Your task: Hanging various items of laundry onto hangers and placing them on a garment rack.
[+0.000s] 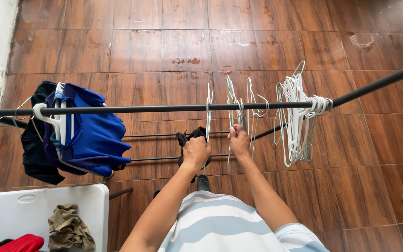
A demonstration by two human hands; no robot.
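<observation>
Left hand gripping a white hanger with dark cloth; right hand clasping another wire hanger on the rail.

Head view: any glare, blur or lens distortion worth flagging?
Head view: sharp, evenly daylit; the black rail bows from wide-angle distortion; soft bright patch on the floor tiles; left hand and right hand unblurred.

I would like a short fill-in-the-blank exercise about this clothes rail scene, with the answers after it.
1. The blue garment hangs at the ______ end of the rail.
2. The left hand holds a ______ cloth.
3. The right hand grips a white ______.
4. The floor is ______ in colour.

Answers: left; black; hanger; brown
</observation>
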